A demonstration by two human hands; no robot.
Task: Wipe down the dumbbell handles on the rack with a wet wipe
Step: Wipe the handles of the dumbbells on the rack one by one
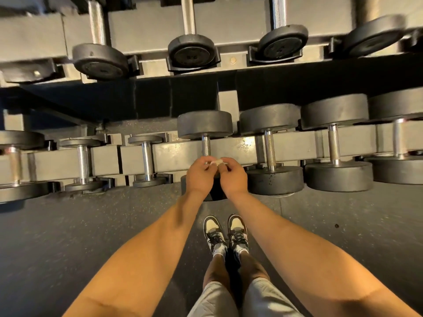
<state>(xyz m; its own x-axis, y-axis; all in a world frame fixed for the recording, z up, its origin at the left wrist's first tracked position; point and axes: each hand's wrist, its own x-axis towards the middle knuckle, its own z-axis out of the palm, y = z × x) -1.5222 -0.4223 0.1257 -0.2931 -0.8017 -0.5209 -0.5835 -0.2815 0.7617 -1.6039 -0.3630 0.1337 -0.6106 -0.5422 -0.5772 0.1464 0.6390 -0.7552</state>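
landmark: centre handle [206, 145], the knurled bar of the lower-row dumbbell straight ahead of the person.
wet wipe [216, 162]: small white wad at the near end of the centre handle, slightly right of it. Cannot tell whether it touches the bar.
left hand [199, 176]: near side of the centre handle and a bit left of it, fingertips pinching the left end of the wet wipe.
right hand [234, 178]: just right of the left hand, fingertips pinching the other end. Both hands are drawn close together over the wipe.
near weight head: mostly hidden under the hands.
lower-row handles: three to the left of the centre handle [146, 160], three to the right [269, 149], all seated in the rack [176, 154].
upper-row handles [188, 16]: on the upper tier beyond the centre handle, somewhat blurred.
floor [68, 225]: dark rubber on the near side of the centre handle, with the person's shoes [225, 232] on it.
progress: looks like the wipe is being readied or adjusted, not swept along a bar. No handle shows a readable wet sheen, so cannot tell which are done.
left to do: going by the frame, the centre handle itself, its neighbours on both sides, and the upper row.
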